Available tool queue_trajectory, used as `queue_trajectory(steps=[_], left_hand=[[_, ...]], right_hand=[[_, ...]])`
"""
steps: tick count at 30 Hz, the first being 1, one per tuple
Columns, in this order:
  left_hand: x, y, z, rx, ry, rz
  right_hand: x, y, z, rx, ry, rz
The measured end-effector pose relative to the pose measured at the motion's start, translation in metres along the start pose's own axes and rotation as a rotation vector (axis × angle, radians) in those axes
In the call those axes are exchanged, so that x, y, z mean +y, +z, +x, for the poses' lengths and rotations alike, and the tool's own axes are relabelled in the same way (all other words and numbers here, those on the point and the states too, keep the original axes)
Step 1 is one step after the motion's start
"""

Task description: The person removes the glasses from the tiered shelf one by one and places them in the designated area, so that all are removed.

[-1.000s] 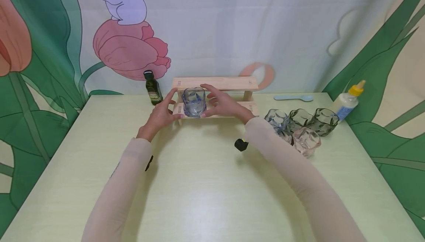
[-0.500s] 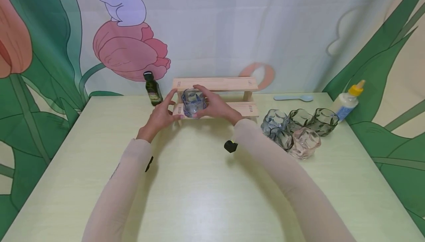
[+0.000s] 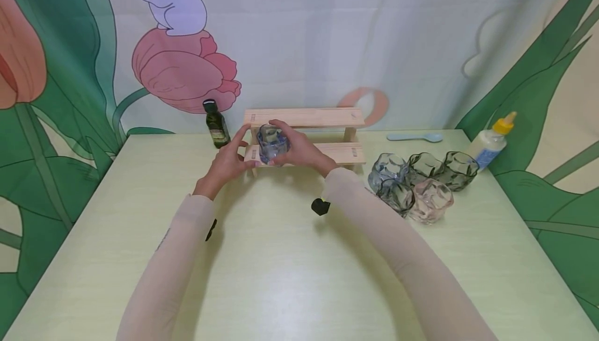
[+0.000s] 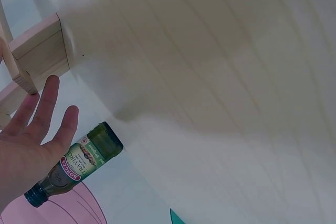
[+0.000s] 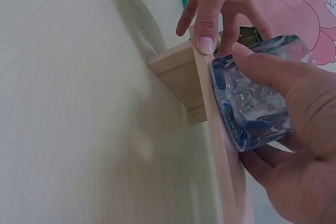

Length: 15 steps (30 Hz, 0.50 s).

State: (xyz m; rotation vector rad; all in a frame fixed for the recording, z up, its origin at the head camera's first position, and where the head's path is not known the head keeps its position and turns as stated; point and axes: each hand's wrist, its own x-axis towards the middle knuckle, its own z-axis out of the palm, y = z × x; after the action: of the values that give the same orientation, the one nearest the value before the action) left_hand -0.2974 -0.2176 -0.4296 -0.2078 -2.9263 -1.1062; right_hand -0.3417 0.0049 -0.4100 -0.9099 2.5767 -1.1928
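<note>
My right hand (image 3: 304, 151) grips a clear bluish glass (image 3: 273, 143) at the lower step, near the left end, of a two-tier wooden rack (image 3: 309, 117). In the right wrist view the thumb lies across the glass's side, with other fingers beneath, and the base meets the board. My left hand (image 3: 224, 164) is at the rack's left end, its thumb (image 5: 206, 44) against the lower board's edge. Seen from the left wrist, its other fingers (image 4: 47, 103) stretch out fairly straight beside the rack, one tip touching the wood.
A small dark green bottle (image 3: 217, 125) stands left of the rack, close to my left hand. To the right, several wavy tinted glasses (image 3: 432, 200) stand grouped, with a light blue spoon (image 3: 414, 138) behind them and a yellow-capped glue bottle (image 3: 489, 146) beside them.
My right hand has moved slightly left, its fingers closing further around the glass, which has shifted and turned slightly. The left hand holds its place at the rack's end.
</note>
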Motion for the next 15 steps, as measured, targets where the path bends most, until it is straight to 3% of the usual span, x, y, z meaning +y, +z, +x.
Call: queue_trajectory(steps=[15], left_hand=[[0.0006, -0.0005, -0.0016, 0.007, 0.017, 0.000]], right_hand=[[0.0025, 0.0005, -0.0024, 0.062, 0.048, -0.033]])
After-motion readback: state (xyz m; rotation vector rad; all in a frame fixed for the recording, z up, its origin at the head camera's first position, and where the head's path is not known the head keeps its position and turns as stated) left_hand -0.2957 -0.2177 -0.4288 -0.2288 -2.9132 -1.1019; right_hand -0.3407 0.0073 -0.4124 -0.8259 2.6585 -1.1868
